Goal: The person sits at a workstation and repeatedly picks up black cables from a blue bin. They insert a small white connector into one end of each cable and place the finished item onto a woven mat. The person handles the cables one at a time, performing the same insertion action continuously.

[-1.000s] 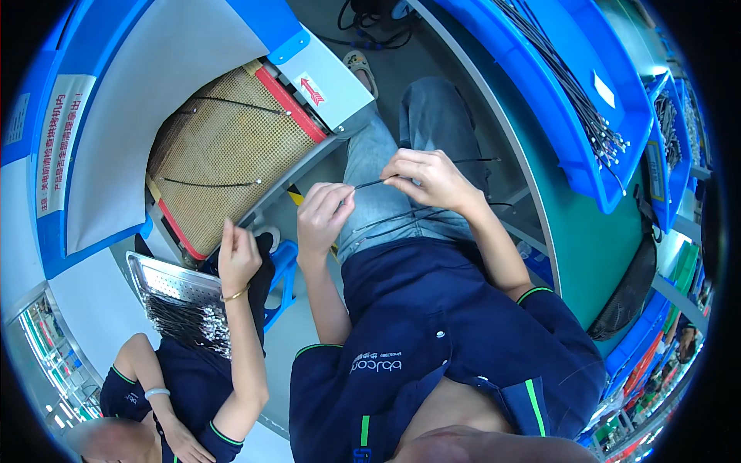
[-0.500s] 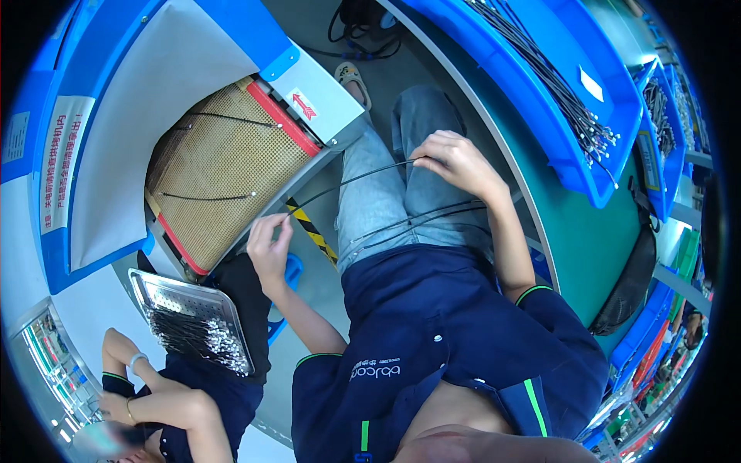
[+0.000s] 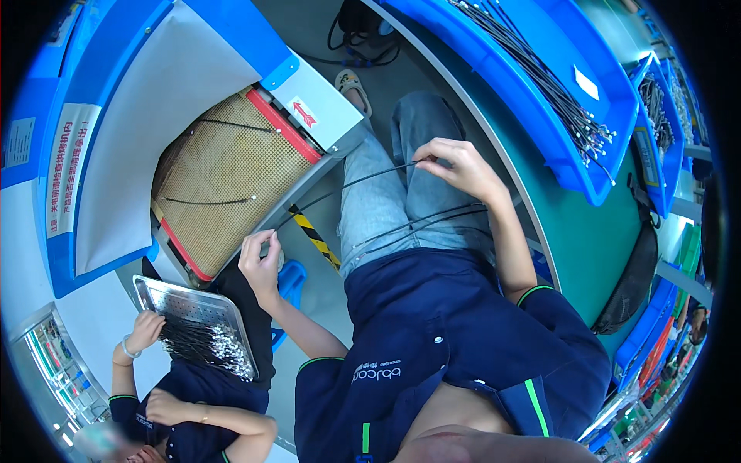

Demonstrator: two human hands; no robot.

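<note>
A blue stool [image 3: 291,289] stands on the grey floor [image 3: 318,289], near black-and-yellow striped tape [image 3: 316,241]. A black bag [image 3: 629,285] is at the right side of the green desk [image 3: 571,235]. A red arrow sticker [image 3: 302,111] marks a white panel [image 3: 330,130]. A co-worker [image 3: 193,440] has a metal tray [image 3: 202,307] on the lap.

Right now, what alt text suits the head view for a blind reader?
A person's left hand and right hand hold a black cable between them above their lap, where more cables lie. To the left are a mesh belt and a co-worker with a metal tray.
</note>
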